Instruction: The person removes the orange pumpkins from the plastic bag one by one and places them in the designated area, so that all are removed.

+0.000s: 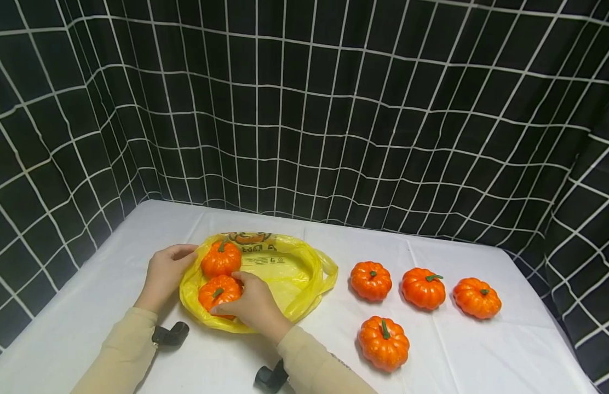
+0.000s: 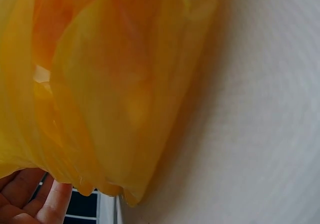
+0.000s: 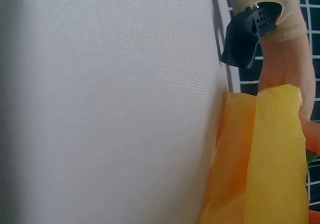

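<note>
While grasping the near pumpkin [image 1: 225, 293] in the right hand [image 1: 257, 303], with thumb and fingers curled round its four o'clock side, touches the yellow bag [image 1: 289, 306] at ten o'clock with the left hand [image 1: 167, 273]; cannot tell whether pinching it or merely resting against it. Has the near pumpkin inside the bag, toward eight o'clock, and the far pumpkin [image 1: 218, 262] inside too, just beyond at twelve. Shows dark print [image 1: 247, 238] along the bag's twelve o'clock edge. Farther out on the white tabletop [image 1: 447, 355], has a row of three pumpkins [image 1: 423, 288] at three o'clock and a lone pumpkin [image 1: 384, 347] at four.
</note>
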Available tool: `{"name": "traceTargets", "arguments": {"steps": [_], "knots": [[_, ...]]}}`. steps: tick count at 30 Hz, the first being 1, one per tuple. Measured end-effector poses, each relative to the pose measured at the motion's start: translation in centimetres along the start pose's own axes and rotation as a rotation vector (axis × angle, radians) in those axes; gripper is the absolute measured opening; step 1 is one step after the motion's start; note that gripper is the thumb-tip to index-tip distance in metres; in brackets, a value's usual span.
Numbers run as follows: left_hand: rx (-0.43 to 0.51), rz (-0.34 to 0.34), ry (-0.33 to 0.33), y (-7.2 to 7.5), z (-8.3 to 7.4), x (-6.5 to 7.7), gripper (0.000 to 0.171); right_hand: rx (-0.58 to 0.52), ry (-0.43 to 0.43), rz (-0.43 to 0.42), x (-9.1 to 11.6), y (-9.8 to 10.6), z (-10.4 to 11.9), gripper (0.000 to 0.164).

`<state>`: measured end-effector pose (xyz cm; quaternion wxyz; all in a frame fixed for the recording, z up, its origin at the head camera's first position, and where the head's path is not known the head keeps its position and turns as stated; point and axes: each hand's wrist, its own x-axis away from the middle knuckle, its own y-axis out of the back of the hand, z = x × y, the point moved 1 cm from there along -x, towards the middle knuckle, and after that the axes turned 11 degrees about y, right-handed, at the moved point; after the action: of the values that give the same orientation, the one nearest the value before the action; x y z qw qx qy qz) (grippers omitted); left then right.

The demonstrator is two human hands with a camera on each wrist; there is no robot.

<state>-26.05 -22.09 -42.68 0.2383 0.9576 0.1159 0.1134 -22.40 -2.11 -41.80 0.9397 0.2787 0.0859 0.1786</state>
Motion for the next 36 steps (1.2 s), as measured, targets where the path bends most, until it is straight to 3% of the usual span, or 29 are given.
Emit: {"name": "traceTargets", "arguments": {"steps": [7, 19, 29, 36], "knots": [[-0.006, 0.000, -0.005, 0.0, -0.1, 0.0, 0.037, -0.048, 0.024, -0.051, 0.3, 1.1, -0.3, 0.078], [-0.013, 0.003, -0.002, 0.3, -0.2, 0.2, 0.038, -0.105, 0.058, -0.107, 2.0, 5.3, 0.4, 0.076], [-0.011, -0.003, 0.005, 0.3, 0.0, 0.1, 0.039, -0.129, 0.050, -0.171, 3.7, 8.6, 0.1, 0.077], [-0.006, 0.011, 0.024, 0.2, 0.0, 0.0, 0.040, -0.104, -0.004, -0.225, 5.2, 10.9, -0.1, 0.079]]}}
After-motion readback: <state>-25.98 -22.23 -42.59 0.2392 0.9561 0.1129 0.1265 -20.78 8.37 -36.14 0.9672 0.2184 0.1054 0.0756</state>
